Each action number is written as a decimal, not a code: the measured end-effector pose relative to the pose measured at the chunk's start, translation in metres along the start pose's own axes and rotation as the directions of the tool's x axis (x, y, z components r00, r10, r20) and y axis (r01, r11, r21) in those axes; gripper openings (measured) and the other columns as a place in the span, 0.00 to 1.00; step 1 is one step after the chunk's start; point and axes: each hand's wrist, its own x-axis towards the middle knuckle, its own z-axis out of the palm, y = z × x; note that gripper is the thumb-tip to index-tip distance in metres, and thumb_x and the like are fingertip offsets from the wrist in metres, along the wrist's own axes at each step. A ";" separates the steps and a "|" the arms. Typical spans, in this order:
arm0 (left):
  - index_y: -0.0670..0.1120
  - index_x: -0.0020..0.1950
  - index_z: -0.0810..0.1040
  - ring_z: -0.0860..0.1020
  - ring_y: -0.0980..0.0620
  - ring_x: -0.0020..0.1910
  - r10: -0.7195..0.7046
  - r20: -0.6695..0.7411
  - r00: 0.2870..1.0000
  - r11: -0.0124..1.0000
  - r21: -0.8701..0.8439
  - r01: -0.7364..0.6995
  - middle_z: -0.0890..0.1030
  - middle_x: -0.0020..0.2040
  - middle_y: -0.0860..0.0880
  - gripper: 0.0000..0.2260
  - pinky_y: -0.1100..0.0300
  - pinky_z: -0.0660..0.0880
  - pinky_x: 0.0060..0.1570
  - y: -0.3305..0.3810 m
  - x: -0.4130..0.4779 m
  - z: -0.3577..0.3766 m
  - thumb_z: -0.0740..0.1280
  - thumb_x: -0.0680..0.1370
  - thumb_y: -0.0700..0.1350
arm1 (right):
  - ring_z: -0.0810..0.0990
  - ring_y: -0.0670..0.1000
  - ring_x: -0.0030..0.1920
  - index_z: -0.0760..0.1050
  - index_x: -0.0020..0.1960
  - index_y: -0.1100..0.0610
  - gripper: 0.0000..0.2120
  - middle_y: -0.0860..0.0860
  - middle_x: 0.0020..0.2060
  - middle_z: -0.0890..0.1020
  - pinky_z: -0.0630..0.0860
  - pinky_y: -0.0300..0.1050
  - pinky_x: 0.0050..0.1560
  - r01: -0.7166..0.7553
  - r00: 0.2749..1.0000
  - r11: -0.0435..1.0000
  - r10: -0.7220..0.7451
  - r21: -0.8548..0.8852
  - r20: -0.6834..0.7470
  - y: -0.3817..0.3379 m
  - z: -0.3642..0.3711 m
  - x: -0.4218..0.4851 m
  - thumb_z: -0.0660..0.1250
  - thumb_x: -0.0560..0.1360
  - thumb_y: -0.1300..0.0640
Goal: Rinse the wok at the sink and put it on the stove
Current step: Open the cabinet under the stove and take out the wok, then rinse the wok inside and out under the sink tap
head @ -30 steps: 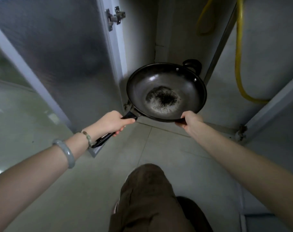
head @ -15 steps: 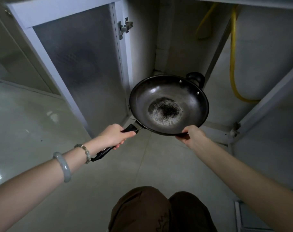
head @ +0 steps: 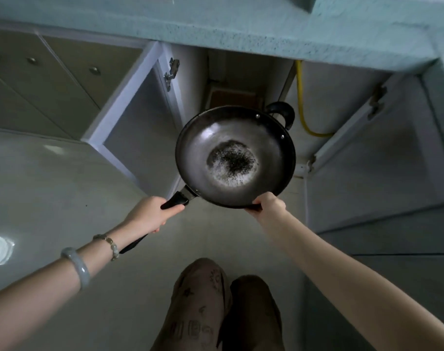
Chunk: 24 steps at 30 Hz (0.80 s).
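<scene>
The speckled pale-teal stone desk [head: 241, 29] has come into view above the round black metal wok [head: 205, 138], where half a second ago I saw only cupboard. Behind the wok stands the open white-framed cabinet [head: 140, 117], its door swung out to the wok's left. The grey tiled floor [head: 51, 186] lies below. I hold the wok in the air, about level, higher against the cabinet than before, with a dark speckled patch in its bottom. A yellow hose [head: 300, 107] hangs behind its right edge. My left hand [head: 150, 216] still wraps the long black handle [head: 175, 201]; my right hand [head: 269, 206] still pinches the near rim.
</scene>
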 end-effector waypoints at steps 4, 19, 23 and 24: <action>0.45 0.30 0.69 0.71 0.52 0.19 0.013 0.038 0.999 1.000 -0.009 -0.013 0.72 0.22 0.50 0.21 0.62 0.67 0.27 0.038 -0.076 -0.056 0.67 0.74 0.59 | 0.79 0.64 0.46 0.67 0.57 0.66 0.20 0.66 0.54 0.76 0.81 0.53 0.28 -0.023 0.999 0.999 0.024 0.043 -0.021 -0.029 -0.021 -0.100 0.58 0.66 0.76; 0.43 0.33 0.70 0.70 0.50 0.20 0.420 0.196 0.886 0.892 0.089 -0.443 0.72 0.23 0.49 0.19 0.63 0.64 0.26 0.202 -0.159 -0.156 0.68 0.75 0.55 | 0.73 0.58 0.34 0.66 0.44 0.66 0.10 0.60 0.34 0.71 0.80 0.59 0.44 0.177 0.983 0.892 -0.144 0.416 -0.112 -0.121 -0.121 -0.277 0.55 0.68 0.77; 0.39 0.34 0.73 0.73 0.50 0.20 0.533 0.271 0.801 0.795 0.162 -0.584 0.76 0.24 0.45 0.22 0.60 0.69 0.27 0.263 -0.159 -0.129 0.68 0.75 0.57 | 0.82 0.60 0.37 0.65 0.39 0.65 0.10 0.62 0.34 0.79 0.78 0.62 0.51 0.280 0.956 0.800 -0.181 0.530 -0.232 -0.134 -0.177 -0.287 0.55 0.67 0.78; 0.39 0.34 0.74 0.75 0.48 0.21 0.548 0.290 0.784 0.769 0.194 -0.609 0.78 0.25 0.43 0.22 0.58 0.72 0.28 0.278 -0.161 -0.119 0.67 0.74 0.58 | 0.83 0.64 0.46 0.65 0.38 0.66 0.09 0.67 0.43 0.80 0.79 0.62 0.50 0.304 0.946 0.783 -0.180 0.543 -0.269 -0.137 -0.193 -0.289 0.55 0.68 0.79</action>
